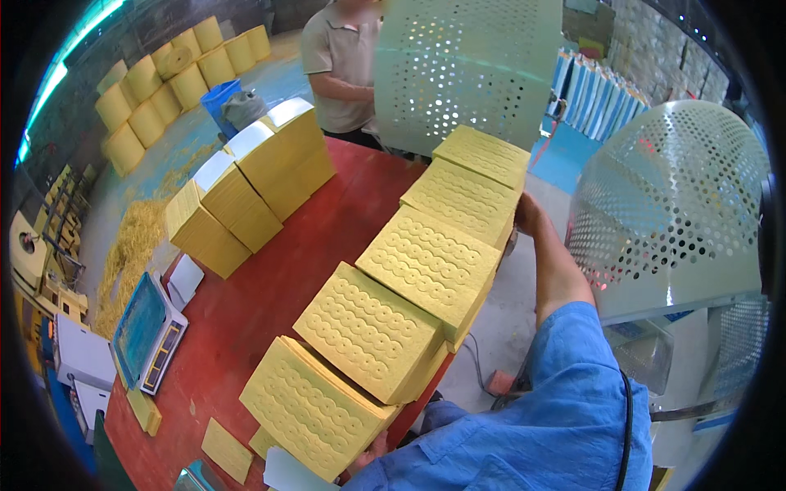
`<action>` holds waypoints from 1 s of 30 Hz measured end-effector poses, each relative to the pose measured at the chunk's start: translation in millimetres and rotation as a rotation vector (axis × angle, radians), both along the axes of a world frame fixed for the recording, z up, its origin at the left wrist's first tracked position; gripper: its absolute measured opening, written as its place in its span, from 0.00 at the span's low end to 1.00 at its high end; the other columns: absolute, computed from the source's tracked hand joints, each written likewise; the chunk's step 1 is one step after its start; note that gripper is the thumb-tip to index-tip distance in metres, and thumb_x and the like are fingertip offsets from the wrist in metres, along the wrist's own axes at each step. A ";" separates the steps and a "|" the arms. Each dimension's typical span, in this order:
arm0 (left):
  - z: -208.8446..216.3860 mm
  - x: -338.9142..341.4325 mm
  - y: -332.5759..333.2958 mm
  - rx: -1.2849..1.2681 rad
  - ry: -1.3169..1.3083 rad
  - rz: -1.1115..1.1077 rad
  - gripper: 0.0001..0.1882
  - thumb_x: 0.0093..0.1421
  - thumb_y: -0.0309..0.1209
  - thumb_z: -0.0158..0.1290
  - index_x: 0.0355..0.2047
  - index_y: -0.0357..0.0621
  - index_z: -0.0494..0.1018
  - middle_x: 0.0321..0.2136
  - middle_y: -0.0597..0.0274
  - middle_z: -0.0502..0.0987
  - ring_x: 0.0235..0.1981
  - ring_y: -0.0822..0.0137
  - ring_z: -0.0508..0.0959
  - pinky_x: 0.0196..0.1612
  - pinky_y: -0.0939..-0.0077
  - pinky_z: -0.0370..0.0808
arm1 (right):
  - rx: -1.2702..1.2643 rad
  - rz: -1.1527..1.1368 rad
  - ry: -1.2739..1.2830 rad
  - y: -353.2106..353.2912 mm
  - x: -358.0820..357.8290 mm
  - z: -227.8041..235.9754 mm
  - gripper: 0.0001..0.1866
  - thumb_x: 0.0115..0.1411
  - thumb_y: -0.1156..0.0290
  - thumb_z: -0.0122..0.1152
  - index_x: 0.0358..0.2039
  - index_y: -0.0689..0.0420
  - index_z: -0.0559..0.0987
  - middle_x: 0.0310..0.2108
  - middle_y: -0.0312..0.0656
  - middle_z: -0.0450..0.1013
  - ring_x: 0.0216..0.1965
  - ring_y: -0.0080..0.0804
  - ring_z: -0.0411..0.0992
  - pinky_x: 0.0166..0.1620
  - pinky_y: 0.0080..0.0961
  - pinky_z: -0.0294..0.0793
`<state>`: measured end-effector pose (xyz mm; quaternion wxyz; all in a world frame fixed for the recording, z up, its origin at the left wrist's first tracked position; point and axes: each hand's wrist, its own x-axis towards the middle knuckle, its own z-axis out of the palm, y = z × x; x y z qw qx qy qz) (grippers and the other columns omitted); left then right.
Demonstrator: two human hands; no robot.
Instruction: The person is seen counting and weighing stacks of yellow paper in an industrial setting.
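A row of tall stacks of thick yellow paper sheets (430,254), stamped with lines of ring shapes, runs diagonally along the near right edge of the red table. My right hand (528,217) reaches along the row and rests against the outer side of a far stack; its fingertips are hidden there. Low beside the nearest stack (319,401), my left hand (372,454) shows only in part, touching or close to its side. Sheets and sleeve cover its fingers. Both arms wear blue sleeves.
More yellow stacks with white sheets (250,139) on top stand at the table's far left. A scale (147,335) and loose yellow pieces (228,450) lie nearer. Perforated metal guards (671,204) rise at the right and back. A person (340,74) stands across the red table (278,278).
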<state>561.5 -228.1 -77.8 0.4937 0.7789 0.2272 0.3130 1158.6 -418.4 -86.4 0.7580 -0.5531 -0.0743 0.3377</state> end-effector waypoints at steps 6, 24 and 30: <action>16.7 -11.8 -24.6 0.123 0.054 0.070 0.25 0.61 0.35 0.61 0.54 0.36 0.71 0.51 0.51 0.76 0.51 0.55 0.76 0.55 0.60 0.71 | 0.115 -0.062 -0.003 -15.4 26.0 -19.1 0.23 0.67 0.56 0.49 0.58 0.54 0.73 0.55 0.38 0.73 0.56 0.33 0.69 0.60 0.32 0.65; 30.8 24.7 136.7 -0.170 0.207 0.232 0.16 0.57 0.26 0.63 0.44 0.33 0.76 0.40 0.56 0.80 0.40 0.61 0.78 0.46 0.65 0.75 | 0.061 -0.136 -0.193 174.5 81.1 -42.8 0.26 0.64 0.52 0.53 0.57 0.55 0.74 0.51 0.41 0.75 0.52 0.35 0.72 0.55 0.32 0.70; 38.9 21.4 193.1 -0.250 0.182 0.309 0.20 0.57 0.24 0.61 0.49 0.35 0.71 0.44 0.61 0.76 0.44 0.67 0.74 0.50 0.70 0.73 | 0.059 -0.103 -0.113 276.2 39.8 -7.6 0.30 0.65 0.48 0.50 0.58 0.58 0.73 0.55 0.41 0.72 0.55 0.33 0.69 0.58 0.30 0.65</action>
